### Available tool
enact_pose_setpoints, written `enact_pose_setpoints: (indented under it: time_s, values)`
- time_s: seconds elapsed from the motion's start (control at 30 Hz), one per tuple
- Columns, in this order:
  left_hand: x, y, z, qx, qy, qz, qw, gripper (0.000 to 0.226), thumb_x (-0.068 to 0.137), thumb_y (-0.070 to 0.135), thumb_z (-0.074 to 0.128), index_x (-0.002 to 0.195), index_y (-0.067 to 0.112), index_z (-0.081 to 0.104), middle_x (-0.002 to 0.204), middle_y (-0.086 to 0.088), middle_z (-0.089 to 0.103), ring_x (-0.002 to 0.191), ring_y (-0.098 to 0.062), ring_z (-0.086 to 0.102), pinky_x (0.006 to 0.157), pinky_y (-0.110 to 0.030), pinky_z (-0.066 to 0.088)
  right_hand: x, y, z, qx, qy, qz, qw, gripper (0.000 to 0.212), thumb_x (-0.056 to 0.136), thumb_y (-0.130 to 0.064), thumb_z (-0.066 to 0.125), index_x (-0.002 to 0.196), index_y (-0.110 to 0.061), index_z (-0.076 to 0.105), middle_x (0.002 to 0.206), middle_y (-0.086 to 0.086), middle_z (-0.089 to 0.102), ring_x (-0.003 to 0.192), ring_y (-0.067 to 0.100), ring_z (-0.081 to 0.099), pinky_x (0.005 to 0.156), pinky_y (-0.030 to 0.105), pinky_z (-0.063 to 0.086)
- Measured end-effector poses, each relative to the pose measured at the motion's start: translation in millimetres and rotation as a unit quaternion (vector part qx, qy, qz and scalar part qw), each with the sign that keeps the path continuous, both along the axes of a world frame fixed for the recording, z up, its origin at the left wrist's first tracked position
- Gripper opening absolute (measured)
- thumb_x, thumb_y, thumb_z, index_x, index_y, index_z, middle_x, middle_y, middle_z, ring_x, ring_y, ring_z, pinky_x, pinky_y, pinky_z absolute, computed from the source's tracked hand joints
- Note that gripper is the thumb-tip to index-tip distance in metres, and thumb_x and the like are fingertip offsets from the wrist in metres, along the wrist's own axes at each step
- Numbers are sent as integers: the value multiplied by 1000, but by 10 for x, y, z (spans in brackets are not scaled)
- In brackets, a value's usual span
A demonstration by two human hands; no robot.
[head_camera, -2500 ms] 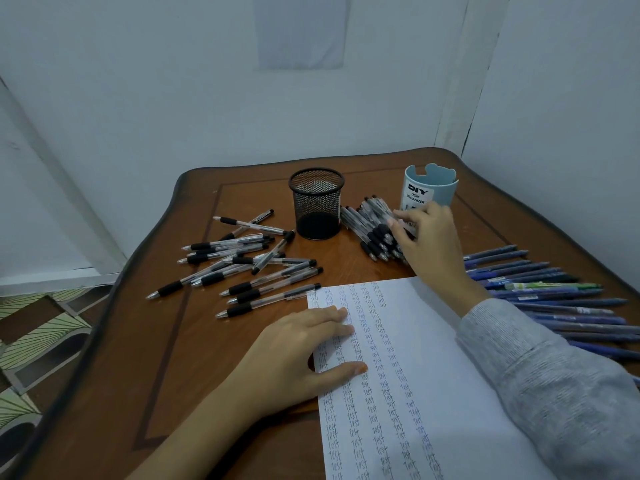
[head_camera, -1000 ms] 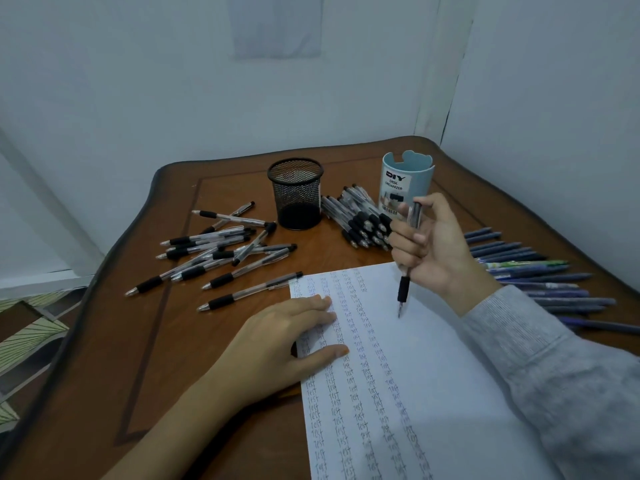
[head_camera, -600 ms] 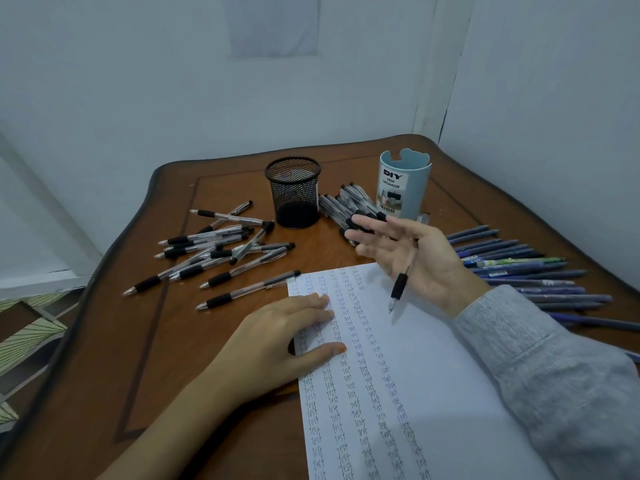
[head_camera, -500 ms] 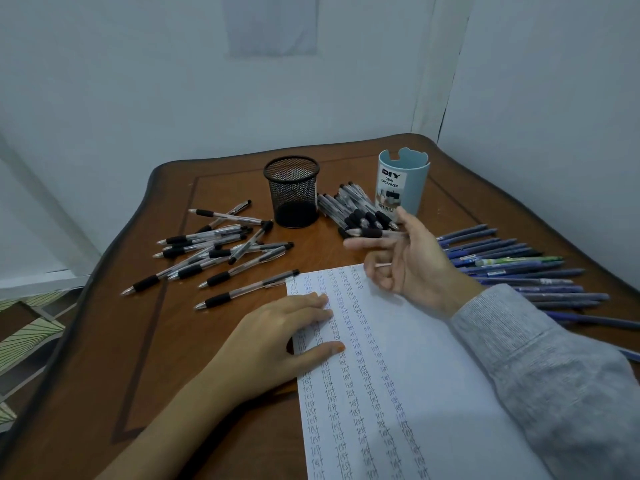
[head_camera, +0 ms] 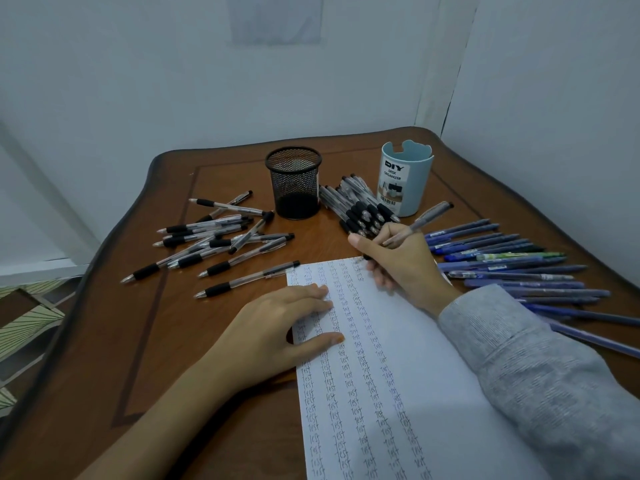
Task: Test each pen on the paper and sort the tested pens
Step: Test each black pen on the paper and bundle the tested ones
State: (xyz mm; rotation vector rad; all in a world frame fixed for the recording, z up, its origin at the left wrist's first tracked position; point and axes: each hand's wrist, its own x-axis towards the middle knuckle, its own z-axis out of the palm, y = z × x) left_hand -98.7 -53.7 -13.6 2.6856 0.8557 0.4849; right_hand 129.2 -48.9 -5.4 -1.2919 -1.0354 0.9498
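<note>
Of the 2 hands, the right hand (head_camera: 398, 261) has its fingers curled round a clear pen (head_camera: 420, 221), whose upper end slants toward the blue organizer cup (head_camera: 405, 183); the tip is hidden behind the fingers at the top edge of the paper (head_camera: 398, 375). The left hand (head_camera: 277, 323) lies flat on the paper's left edge, fingers straight, holding nothing. Columns of the word "test" cover the sheet. On the bench (head_camera: 104, 341), loose black-grip pens (head_camera: 214, 244) lie scattered at the left, a tighter bundle (head_camera: 360, 209) lies between the black mesh cup (head_camera: 294, 183) and the blue cup, and blue pens (head_camera: 502, 265) lie in a row at the right
</note>
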Motion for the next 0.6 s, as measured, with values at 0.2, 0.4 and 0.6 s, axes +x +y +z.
enact_pose_setpoints:
  time_s: [0.2,0.4,0.6]
  values:
    - [-5,3,-4,-3,3,0,1000,62,84,71,43,125,29,63,136,14,54,125,3,46,98,-13,34,-14,-26,-1,8,-94,-47,994,36,86,-11,69,63,-4,43,48,19,49,26,14,43,29,15,27]
    - [2,-4,2,-4,4,2,1000,63,84,69,43,125,26,63,135,11,56,124,0,49,99,-18,38,-15,8,-43,9,-139,-43,989,35,83,9,54,57,-6,37,49,6,35,36,23,47,31,14,30]
    - [10,-12,11,-6,7,4,1000,65,83,71,41,125,26,62,136,11,55,125,-1,48,100,-19,37,-32,12,-35,30,-142,-18,989,33,82,12,55,56,-3,40,49,6,34,45,31,52,33,15,32]
